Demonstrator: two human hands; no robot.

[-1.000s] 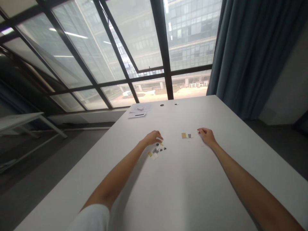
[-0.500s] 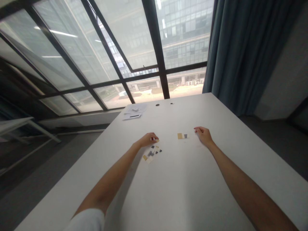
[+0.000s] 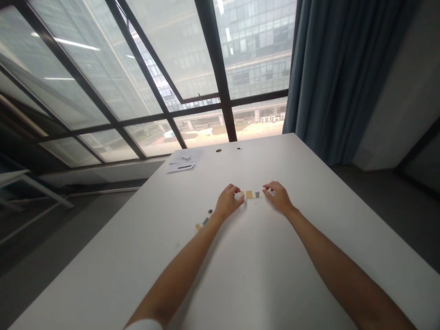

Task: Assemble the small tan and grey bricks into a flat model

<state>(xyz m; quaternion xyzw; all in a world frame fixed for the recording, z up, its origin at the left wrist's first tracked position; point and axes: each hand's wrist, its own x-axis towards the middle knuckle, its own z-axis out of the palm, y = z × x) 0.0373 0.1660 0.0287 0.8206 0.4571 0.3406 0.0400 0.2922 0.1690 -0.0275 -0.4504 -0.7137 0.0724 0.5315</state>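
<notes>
My left hand (image 3: 229, 201) is closed in a pinch on a small tan toy brick (image 3: 242, 194), just left of a short joined strip. The strip has a studded tan plate (image 3: 249, 195), a dark grey piece (image 3: 257, 195) and white parts. At the strip's right end is my right hand (image 3: 279, 198), its thumb and forefinger slightly apart with nothing visible between them. Whether its fingertips touch the strip I cannot tell. Loose bricks lie left of my left forearm: a black one (image 3: 210, 211), a grey one (image 3: 205, 221) and a tan one (image 3: 198, 227). The forearm hides others.
The white table (image 3: 268, 256) stretches toward the windows. Paper sheets (image 3: 182, 166) with a dark pen (image 3: 184, 167) and a small white object (image 3: 186, 157) lie at its far left. A round dark cable hole (image 3: 218, 150) is near the far edge. A blue curtain (image 3: 319, 82) hangs at right.
My left hand has moved right, from the loose bricks to the strip's left end, carrying the tan brick. My right hand has come closer to the strip's right end. The view has shifted slightly.
</notes>
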